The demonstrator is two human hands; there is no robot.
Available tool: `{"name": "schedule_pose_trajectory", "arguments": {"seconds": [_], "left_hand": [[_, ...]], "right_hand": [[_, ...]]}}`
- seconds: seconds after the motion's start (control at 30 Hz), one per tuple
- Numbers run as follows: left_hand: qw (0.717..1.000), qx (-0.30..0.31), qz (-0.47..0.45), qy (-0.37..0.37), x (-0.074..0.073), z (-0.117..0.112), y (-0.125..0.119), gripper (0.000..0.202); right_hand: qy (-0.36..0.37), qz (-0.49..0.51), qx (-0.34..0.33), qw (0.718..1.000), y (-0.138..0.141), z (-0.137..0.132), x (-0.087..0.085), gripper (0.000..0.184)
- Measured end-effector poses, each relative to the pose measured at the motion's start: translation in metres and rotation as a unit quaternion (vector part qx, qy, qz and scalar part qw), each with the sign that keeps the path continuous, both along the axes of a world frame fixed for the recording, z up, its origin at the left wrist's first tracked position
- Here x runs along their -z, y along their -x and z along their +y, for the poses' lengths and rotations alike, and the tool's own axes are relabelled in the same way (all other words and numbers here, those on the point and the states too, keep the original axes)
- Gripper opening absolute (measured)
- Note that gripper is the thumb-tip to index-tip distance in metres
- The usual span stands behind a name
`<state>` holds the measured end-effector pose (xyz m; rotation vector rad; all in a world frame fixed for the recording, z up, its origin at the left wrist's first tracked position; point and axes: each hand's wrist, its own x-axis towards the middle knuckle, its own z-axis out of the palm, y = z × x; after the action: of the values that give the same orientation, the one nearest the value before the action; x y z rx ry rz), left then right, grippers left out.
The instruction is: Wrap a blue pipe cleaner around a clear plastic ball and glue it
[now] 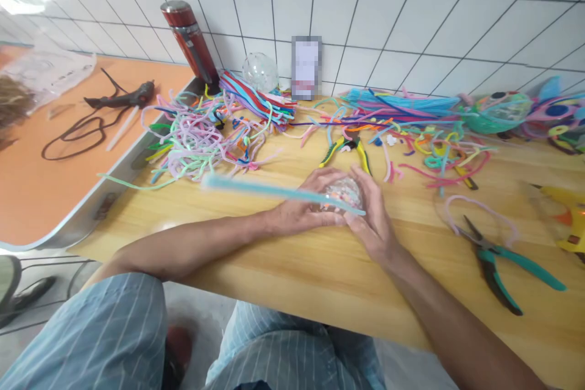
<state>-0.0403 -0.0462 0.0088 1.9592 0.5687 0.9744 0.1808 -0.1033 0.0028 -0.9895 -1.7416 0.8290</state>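
Both my hands cup a clear ball (342,195) resting on the tabletop (283,268), front centre. Left hand (299,210) is curled round its left side and right hand (375,219) round its right, fingers closed on it. A blue pipe cleaner (274,190) runs left from the ball, blurred, probably pinched by the right hand. Yellow pliers (347,149) lie just behind, teal pliers (503,262) off to the right.

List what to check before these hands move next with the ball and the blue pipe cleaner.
1. Left hand on the clear ball: ok.
2. Right hand on it too: ok.
3. Blue pipe cleaner reaches the hands across the ball: ok; its free end is blurred.
4. Pipe cleaner fixed to the ball: cannot tell.
5. Teal pliers lie apart from both hands on the wooden table: ok.
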Motion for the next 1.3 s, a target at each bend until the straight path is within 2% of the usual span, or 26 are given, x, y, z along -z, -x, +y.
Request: {"name": "schedule_pose_trajectory", "arguments": {"seconds": [0.2,0.33,0.73,0.83,0.9,1.0,1.1,1.3], "left_hand": [[0.999,0.042,-0.016,-0.014,0.002,0.006,0.008,0.071],[0.997,0.063,-0.032,-0.021,0.001,0.008,0.008,0.069],[0.998,0.056,-0.032,-0.001,0.002,0.005,0.009,0.068],[0.996,0.054,-0.050,0.045,0.004,0.006,0.009,0.067],[0.991,0.040,-0.075,0.107,0.004,0.008,0.008,0.066],[0.959,0.020,-0.127,0.253,-0.002,0.010,0.007,0.068],[0.904,0.018,-0.198,0.379,-0.011,0.012,0.003,0.072],[0.811,0.046,-0.265,0.519,-0.022,0.016,-0.004,0.065]], "right_hand": [[-0.101,-0.106,0.000,0.989,0.002,0.003,0.004,0.098],[-0.148,-0.133,0.014,0.980,0.008,0.004,0.005,0.098],[-0.179,-0.142,0.026,0.973,0.011,0.001,0.003,0.092],[-0.171,-0.131,0.030,0.976,0.011,0.004,0.005,0.093],[-0.153,-0.112,0.053,0.980,0.012,0.005,0.007,0.099],[-0.117,-0.090,0.089,0.985,0.014,0.005,0.009,0.109],[-0.093,-0.066,0.107,0.988,0.018,0.003,0.008,0.113],[-0.109,-0.037,0.132,0.985,0.027,0.003,0.006,0.106]]}}
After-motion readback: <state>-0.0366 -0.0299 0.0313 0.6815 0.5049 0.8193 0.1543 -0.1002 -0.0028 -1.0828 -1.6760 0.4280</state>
